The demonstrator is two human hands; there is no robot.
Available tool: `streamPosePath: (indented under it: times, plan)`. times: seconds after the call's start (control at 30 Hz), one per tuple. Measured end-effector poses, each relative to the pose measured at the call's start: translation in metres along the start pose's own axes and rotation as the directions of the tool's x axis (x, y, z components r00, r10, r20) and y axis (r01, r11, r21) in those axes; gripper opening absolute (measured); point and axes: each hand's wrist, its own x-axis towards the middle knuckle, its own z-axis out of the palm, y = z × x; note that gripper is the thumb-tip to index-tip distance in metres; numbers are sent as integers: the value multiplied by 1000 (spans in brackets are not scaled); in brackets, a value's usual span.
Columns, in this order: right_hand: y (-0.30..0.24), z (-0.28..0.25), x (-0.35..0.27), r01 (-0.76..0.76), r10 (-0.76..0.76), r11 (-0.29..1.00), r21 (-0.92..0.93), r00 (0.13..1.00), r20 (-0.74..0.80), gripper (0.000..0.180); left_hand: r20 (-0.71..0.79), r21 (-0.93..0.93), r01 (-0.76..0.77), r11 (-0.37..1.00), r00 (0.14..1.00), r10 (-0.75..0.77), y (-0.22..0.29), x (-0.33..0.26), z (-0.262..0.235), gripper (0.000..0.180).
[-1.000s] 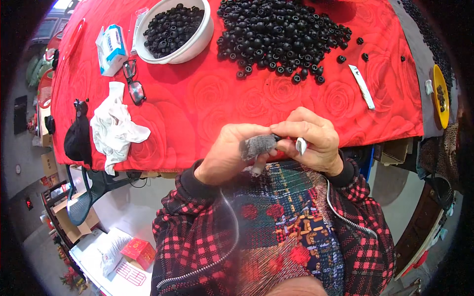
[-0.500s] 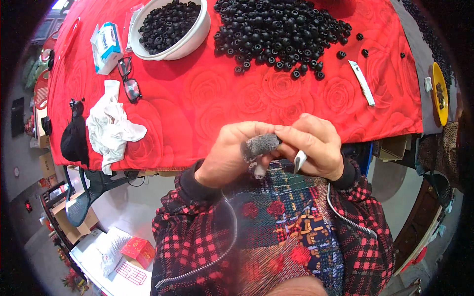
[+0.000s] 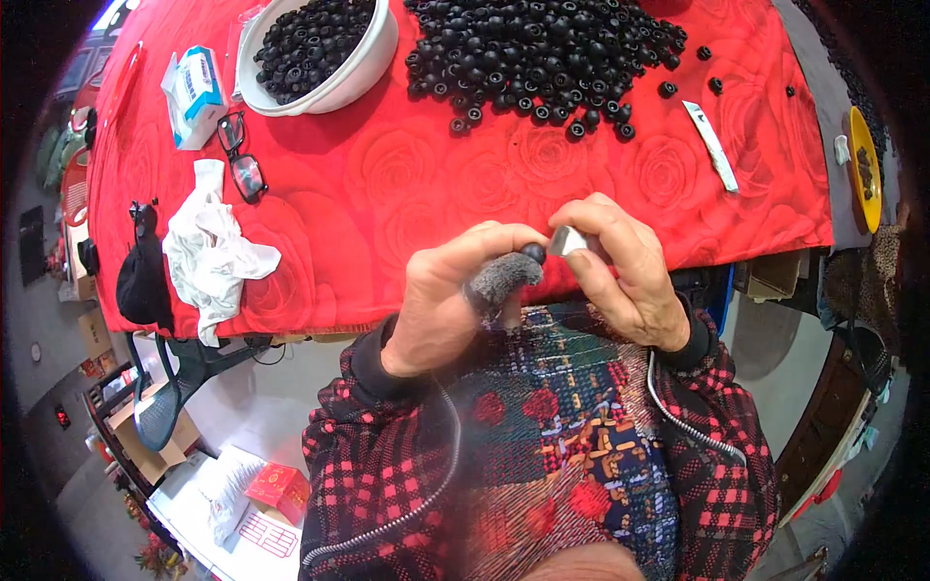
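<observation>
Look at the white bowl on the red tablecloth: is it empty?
No, the white bowl at the far left of the red tablecloth is filled with small black round pieces, like the pile beside it.

Between the left hand [image 3: 455, 295] and right hand [image 3: 625, 266], the small black piece [image 3: 533, 253] is mostly covered by fingertips. The metal blade [image 3: 568, 240] disappears into the right grip; far above, the white bowl [image 3: 358, 73] is cut off.

Worktop cloth [image 3: 387, 194]: red fabric, slightly sheened, rose pattern. Left-hand finger cover [image 3: 499, 278]: grey, fuzzy, matt knit. Blade [image 3: 567, 240] in right hand: bright, smooth metal. Black parts [image 3: 542, 58], far: glossy, plastic-like. Bowl [image 3: 373, 63], far left: smooth white plastic. Rag [image 3: 213, 252], left: crumpled white cloth. Jacket [image 3: 387, 484]: checked woven fabric.
</observation>
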Motion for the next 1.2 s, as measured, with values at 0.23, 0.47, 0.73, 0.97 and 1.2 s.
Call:
streamPosePath:
  times: [0.23,0.47,0.73,0.97,1.2]
  plan:
    - [-1,3,5,-29,27,997,-76,999,-21,23,-2,48,-48,998,999,48,-6,2,-3,23]
    - [3,3,5,-10,8,996,-85,1000,-20,24,-13,0,-11,1000,1000,11,-7,4,-3,29]
    - [7,1,6,15,-15,997,-81,1000,4,26,-2,-112,58,992,998,-59,-10,5,-7,30]
    - [9,0,7,23,-22,996,-82,1000,17,26,5,-164,56,985,998,-56,-12,5,-7,30]
    - [14,-1,8,31,-30,998,-46,999,36,23,-5,-149,73,986,997,-74,-17,5,-10,28]
